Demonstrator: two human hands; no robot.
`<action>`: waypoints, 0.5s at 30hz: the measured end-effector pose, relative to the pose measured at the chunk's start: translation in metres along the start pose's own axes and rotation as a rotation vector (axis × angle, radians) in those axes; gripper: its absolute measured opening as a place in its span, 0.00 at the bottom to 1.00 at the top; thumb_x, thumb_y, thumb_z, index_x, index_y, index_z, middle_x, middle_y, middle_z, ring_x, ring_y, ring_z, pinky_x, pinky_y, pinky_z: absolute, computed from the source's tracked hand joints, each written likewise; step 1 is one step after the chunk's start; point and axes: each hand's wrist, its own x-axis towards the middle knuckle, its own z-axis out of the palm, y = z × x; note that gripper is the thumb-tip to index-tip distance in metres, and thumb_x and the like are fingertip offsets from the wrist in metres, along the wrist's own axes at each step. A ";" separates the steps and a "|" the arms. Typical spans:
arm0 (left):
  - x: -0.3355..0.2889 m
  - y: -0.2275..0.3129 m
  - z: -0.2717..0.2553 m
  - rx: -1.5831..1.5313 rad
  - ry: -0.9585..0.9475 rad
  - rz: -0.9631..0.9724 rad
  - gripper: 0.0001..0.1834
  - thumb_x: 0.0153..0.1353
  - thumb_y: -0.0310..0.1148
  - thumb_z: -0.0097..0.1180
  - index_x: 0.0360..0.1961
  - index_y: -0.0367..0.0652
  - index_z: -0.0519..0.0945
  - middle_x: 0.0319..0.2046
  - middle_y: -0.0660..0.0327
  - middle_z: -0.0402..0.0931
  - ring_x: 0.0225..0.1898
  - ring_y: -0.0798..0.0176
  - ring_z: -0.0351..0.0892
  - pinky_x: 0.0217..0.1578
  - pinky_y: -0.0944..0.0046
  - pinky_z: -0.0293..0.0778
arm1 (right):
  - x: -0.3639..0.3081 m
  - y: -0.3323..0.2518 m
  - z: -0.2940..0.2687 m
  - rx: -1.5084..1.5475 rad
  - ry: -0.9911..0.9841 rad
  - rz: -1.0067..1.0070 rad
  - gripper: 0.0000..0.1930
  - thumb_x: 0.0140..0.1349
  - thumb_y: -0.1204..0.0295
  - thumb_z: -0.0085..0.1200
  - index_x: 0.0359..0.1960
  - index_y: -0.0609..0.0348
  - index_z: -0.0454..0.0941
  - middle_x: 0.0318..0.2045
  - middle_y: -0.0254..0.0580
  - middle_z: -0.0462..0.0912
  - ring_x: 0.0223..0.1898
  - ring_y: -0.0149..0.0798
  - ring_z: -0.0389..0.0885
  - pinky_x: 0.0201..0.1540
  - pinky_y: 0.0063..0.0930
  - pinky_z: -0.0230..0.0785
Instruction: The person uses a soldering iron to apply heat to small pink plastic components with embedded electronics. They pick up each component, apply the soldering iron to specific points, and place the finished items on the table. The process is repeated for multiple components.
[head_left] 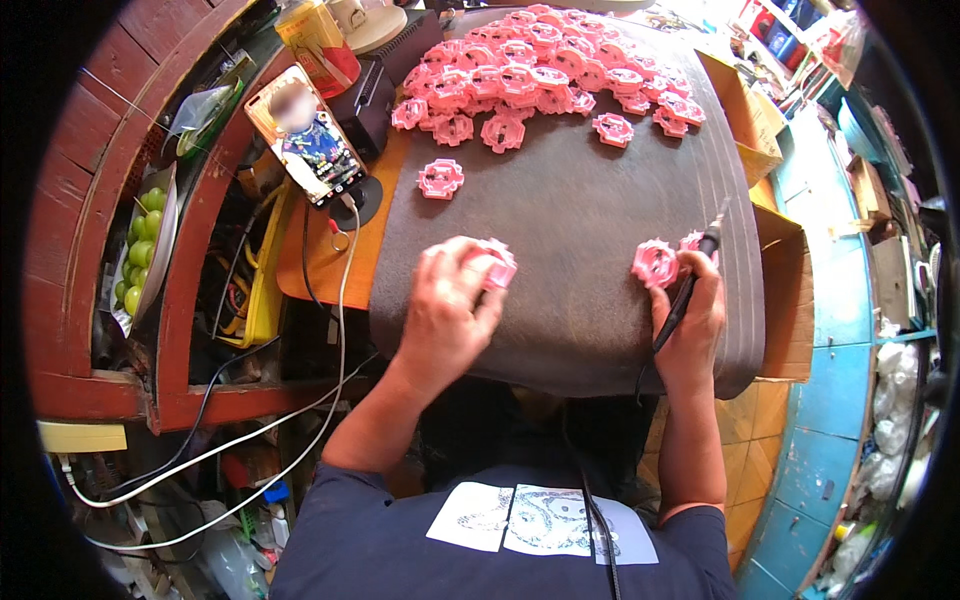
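Note:
My left hand [445,310] is closed on a pink plastic part [497,264], held just above the dark mat. In my right hand [693,320] is a soldering iron [682,308] with a black handle, its thin tip pointing away to the upper right. A second pink part [655,264] touches the thumb and fingertips of that hand. Behind the iron, another pink piece [690,242] is partly hidden. Beyond my left hand a single pink part [440,179] lies on the mat, with a small dark piece in its middle.
Many pink parts [515,78] are heaped at the far side of the dark mat [570,330]. To the left a phone [305,135] stands on a holder with a white cable [345,290]. Green fruit [142,250] sits in a bowl. Cardboard boxes [785,290] stand along the right edge.

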 end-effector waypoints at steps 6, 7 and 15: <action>-0.010 0.042 0.023 -0.313 -0.035 0.117 0.22 0.56 0.22 0.74 0.52 0.38 0.82 0.55 0.47 0.80 0.57 0.41 0.82 0.58 0.48 0.80 | -0.019 -0.019 -0.007 0.224 0.010 -0.237 0.27 0.61 0.80 0.68 0.59 0.60 0.70 0.51 0.57 0.85 0.49 0.55 0.83 0.54 0.48 0.74; -0.011 0.044 0.026 -0.338 -0.035 0.106 0.22 0.56 0.23 0.74 0.52 0.38 0.82 0.55 0.47 0.80 0.57 0.41 0.82 0.58 0.47 0.80 | -0.027 -0.027 -0.005 0.263 -0.046 -0.251 0.26 0.62 0.79 0.69 0.59 0.60 0.70 0.49 0.57 0.85 0.45 0.55 0.85 0.51 0.49 0.75; -0.016 0.047 0.028 -0.189 -0.042 0.221 0.25 0.51 0.28 0.78 0.51 0.39 0.84 0.52 0.51 0.81 0.51 0.46 0.82 0.50 0.49 0.78 | -0.030 -0.054 0.020 0.337 -0.108 -0.350 0.26 0.60 0.84 0.68 0.58 0.60 0.69 0.43 0.50 0.85 0.38 0.54 0.86 0.47 0.48 0.77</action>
